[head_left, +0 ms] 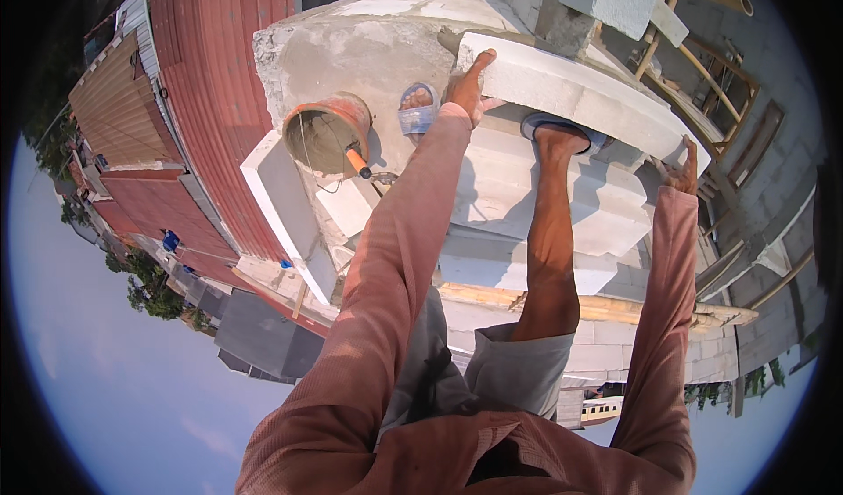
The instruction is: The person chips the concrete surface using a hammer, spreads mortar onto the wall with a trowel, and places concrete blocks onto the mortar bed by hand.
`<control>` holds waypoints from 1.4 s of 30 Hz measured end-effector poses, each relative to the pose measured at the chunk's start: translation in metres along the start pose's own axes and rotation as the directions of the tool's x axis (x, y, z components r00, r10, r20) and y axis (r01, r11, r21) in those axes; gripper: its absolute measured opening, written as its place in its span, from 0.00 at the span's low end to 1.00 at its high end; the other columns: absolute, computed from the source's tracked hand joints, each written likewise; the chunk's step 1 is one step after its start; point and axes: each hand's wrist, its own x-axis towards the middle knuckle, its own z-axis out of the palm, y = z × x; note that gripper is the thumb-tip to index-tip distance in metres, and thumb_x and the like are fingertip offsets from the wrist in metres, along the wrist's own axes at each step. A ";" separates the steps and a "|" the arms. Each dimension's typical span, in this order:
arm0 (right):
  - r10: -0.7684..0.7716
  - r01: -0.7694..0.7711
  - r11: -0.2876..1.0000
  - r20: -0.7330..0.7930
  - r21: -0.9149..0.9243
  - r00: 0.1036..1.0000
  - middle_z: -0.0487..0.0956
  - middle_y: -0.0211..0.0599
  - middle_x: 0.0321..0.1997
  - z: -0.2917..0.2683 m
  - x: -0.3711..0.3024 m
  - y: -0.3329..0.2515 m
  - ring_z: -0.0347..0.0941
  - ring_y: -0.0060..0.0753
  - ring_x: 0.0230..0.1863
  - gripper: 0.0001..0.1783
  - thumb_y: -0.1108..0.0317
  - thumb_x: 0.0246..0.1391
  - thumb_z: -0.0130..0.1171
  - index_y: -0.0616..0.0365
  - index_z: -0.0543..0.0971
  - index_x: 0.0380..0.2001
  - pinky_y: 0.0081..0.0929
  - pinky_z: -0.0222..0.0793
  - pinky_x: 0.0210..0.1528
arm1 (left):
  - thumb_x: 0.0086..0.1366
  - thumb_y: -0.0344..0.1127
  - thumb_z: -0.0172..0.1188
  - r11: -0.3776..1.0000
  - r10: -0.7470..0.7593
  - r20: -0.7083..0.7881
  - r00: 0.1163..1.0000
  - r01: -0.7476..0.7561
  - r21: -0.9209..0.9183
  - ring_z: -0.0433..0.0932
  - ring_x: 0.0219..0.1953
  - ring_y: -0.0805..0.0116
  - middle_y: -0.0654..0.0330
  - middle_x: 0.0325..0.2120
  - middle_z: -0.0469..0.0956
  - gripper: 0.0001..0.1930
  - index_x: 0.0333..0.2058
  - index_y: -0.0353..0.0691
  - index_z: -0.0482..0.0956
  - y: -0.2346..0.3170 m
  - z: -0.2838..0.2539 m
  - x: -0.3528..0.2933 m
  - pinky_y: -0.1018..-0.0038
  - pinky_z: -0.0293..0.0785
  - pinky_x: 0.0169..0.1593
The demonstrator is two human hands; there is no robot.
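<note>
A long white lightweight concrete block (571,82) spans between my two hands across the wall top. My left hand (470,89) grips its left end, the thumb laid along the upper face. At the other end my right hand (683,172) is closed round the corner, with part of the fingers hidden. The block's far long edge lies close to a grey, mortar-smeared block upright (569,30); whether they touch I cannot tell. Left of my left hand stands an orange bucket (344,113) of grey mortar, with an orange-handled tool (357,161) at its rim.
More white blocks (527,188) lie stacked under my right foot (560,135). My left foot, in a blue sandal (417,113), is on the rough concrete ledge. A white slab (285,214) leans beside the bucket. Bamboo poles (702,82) stand at right; red metal roofing (211,74) lies beyond the left edge.
</note>
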 end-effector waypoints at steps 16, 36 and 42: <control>0.177 -0.166 0.965 -0.035 0.205 0.984 0.68 0.41 0.59 0.003 0.002 -0.006 0.68 0.48 0.58 0.37 0.75 0.45 0.68 0.44 0.67 0.59 0.45 0.76 0.54 | 0.58 0.48 0.68 0.996 0.050 0.004 0.999 -0.050 0.080 0.71 0.60 0.55 0.55 0.58 0.70 0.37 0.62 0.40 0.65 0.007 0.004 -0.010 0.53 0.71 0.59; 0.694 -0.399 0.379 0.028 0.835 0.719 0.75 0.42 0.54 0.028 0.011 -0.068 0.70 0.51 0.59 0.33 0.57 0.43 0.72 0.56 0.74 0.53 0.53 0.74 0.55 | 0.59 0.55 0.64 0.998 -0.022 0.111 0.994 0.015 0.060 0.66 0.64 0.53 0.51 0.61 0.67 0.41 0.65 0.42 0.59 0.007 -0.010 0.003 0.50 0.63 0.65; 0.686 -0.401 0.404 0.018 0.822 0.727 0.76 0.38 0.52 0.013 0.007 -0.063 0.73 0.45 0.55 0.32 0.51 0.43 0.70 0.53 0.75 0.51 0.50 0.75 0.52 | 0.59 0.53 0.64 0.999 -0.022 0.058 0.998 0.019 0.050 0.68 0.62 0.49 0.49 0.60 0.67 0.40 0.63 0.40 0.60 0.003 0.010 -0.005 0.50 0.69 0.61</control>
